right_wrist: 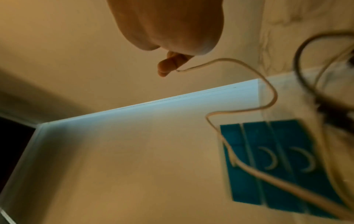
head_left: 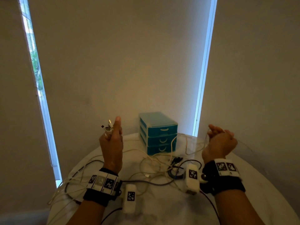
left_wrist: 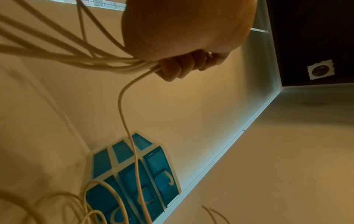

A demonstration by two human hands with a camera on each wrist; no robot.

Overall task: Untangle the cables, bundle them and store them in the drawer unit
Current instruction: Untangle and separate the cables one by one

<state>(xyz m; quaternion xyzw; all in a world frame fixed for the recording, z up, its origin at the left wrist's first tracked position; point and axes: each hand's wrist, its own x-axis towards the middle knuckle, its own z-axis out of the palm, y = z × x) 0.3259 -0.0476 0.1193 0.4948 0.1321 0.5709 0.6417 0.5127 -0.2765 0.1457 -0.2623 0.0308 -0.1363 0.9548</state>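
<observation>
head view: both hands (head_left: pixel 112 143) (head_left: pixel 218 143) grip white cables (head_left: pixel 151 159) over round marble table (head_left: pixel 178 208) by wall (head_left: pixel 121 62)

Each bare forearm carries a black wrist strap (head_left: pixel 224 184) bearing white blocks printed with black-and-white square markers (head_left: pixel 225 167); a white camera module (head_left: pixel 192 178) projects inward.

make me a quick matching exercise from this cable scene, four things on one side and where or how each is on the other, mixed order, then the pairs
Things:
1. left hand
2. right hand
3. drawer unit
4. dark cable

States:
A. all three drawers closed
B. grips a bunch of white cable ends
C. lies on the table
D. pinches one thin white cable

Pairs: 1-B, 2-D, 3-A, 4-C
</observation>
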